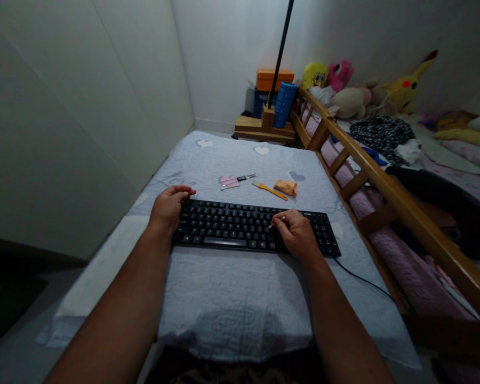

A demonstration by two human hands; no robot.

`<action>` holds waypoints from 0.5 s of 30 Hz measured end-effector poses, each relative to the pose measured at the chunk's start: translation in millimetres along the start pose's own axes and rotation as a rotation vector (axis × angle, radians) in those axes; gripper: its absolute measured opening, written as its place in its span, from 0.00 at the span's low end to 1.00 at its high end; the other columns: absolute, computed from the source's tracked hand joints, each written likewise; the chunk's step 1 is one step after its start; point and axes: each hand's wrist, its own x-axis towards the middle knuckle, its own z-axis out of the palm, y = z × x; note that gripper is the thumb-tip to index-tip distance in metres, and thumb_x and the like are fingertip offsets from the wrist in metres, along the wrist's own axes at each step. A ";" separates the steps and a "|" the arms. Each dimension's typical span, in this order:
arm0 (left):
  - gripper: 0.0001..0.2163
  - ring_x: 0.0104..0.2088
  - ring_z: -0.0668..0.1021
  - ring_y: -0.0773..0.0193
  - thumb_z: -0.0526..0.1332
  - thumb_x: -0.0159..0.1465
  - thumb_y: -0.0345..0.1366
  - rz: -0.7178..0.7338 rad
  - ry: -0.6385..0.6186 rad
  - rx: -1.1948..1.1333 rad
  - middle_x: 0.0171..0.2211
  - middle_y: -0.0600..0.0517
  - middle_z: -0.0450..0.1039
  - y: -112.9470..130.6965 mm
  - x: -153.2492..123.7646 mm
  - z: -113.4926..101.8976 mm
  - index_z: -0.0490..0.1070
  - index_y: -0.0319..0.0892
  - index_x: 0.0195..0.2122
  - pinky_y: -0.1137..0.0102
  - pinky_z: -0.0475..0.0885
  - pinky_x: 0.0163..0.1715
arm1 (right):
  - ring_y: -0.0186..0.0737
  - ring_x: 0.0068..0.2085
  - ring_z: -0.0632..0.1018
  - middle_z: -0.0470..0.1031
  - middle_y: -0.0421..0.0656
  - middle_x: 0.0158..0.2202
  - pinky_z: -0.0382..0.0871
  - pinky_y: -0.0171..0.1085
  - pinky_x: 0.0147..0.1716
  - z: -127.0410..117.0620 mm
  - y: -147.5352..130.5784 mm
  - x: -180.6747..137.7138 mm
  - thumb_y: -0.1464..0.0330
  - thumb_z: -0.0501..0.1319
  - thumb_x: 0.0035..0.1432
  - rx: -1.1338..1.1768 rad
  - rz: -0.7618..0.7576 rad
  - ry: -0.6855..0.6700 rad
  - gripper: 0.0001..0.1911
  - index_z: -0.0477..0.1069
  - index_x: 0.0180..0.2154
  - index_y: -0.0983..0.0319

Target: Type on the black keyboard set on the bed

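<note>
A black keyboard (226, 223) lies across the cloth-covered table in front of me, its cable running off to the right. At its left end, my left hand (170, 207) is closed with curled fingers about the upper corner, steadying that edge. My right hand (295, 230) is over the right part of the keys, pinching a thin white stick that looks like a cotton swab (277, 222); its tip is down among the keys. Beyond the keyboard lie another cotton swab (230, 187), a small tool with a dark handle (246, 177), a yellow-handled brush (272, 190) and a crumpled orange cloth (286, 187).
A patterned light-blue cloth (232, 288) covers the table. Along the right runs a wooden bed rail (368, 184), with plush toys (352, 101) and bedding behind it. A blue foam roller (285, 105) and an orange box (275, 79) stand at the back.
</note>
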 end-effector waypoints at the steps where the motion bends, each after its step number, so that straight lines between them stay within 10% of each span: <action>1: 0.07 0.30 0.74 0.64 0.60 0.44 0.30 0.001 0.001 0.000 0.28 0.50 0.75 0.4 -0.4 0.2 0.70 0.39 0.27 0.70 0.67 0.32 | 0.42 0.36 0.73 0.76 0.43 0.30 0.64 0.41 0.39 -0.4 0.1 -0.2 0.71 0.55 0.58 -0.003 0.002 0.001 0.09 0.72 0.29 0.60; 15: 0.07 0.30 0.74 0.65 0.61 0.45 0.30 0.011 -0.003 0.001 0.28 0.51 0.75 -1.3 1.2 -0.3 0.71 0.39 0.27 0.71 0.66 0.33 | 0.41 0.37 0.73 0.76 0.42 0.31 0.64 0.41 0.41 3.9 -1.3 -1.2 0.70 0.56 0.59 0.026 -0.019 0.006 0.08 0.73 0.30 0.60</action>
